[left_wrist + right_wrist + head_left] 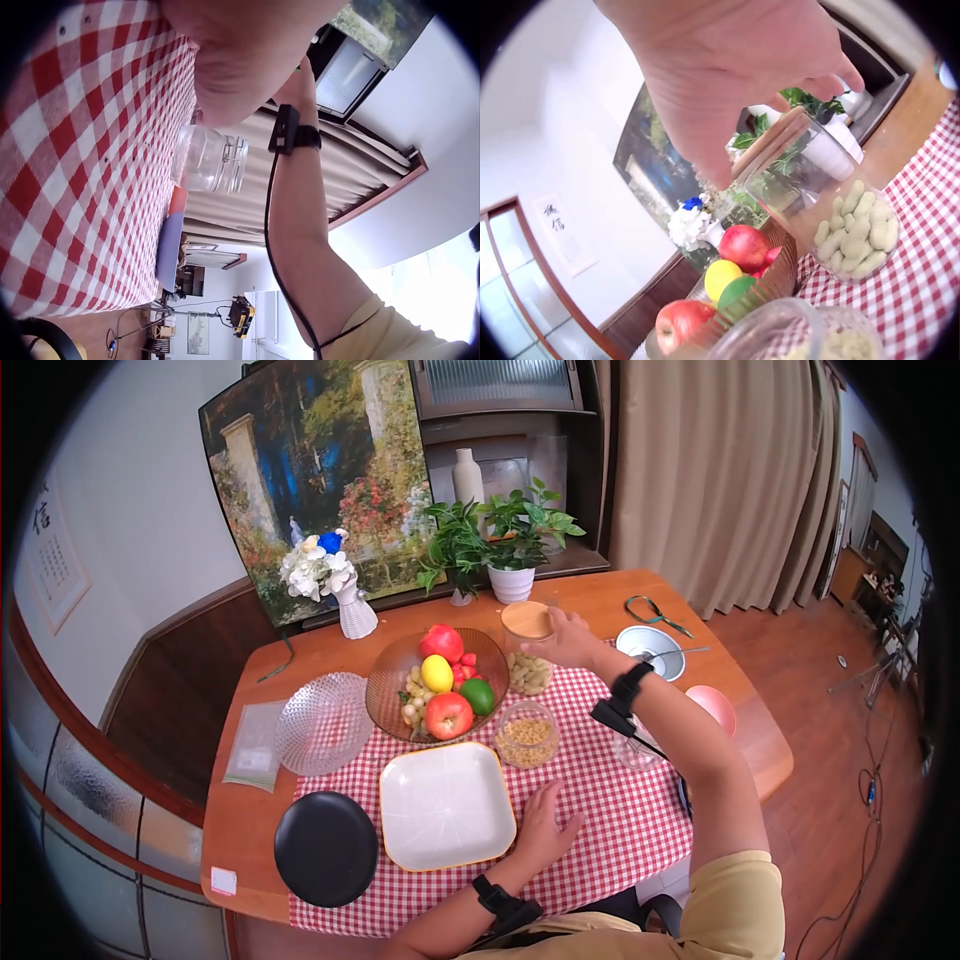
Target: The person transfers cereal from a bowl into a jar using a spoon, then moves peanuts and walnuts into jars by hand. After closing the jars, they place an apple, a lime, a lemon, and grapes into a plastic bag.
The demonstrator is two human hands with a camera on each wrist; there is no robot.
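My right hand (570, 641) is at a clear glass jar (821, 199) with a round wooden lid (527, 621), its thumb and fingers spread beside the lid. Whole peanuts in their shells (859, 232) fill the lower part of that jar. On the checked tablecloth, close to the right edge of a square white plate (447, 805), my left hand (542, 830) lies with its fingers extended and holds nothing. Between the two hands stands an open glass jar (527, 736) of small yellowish pieces.
A brown glass bowl (385, 710) of fruit stands left of the peanut jar. Further left are a clear glass bowl (325, 725) and a black plate (326, 850). A white bowl (650, 645), a pink bowl (712, 710) and a clasped glass jar (206, 159) are on the right.
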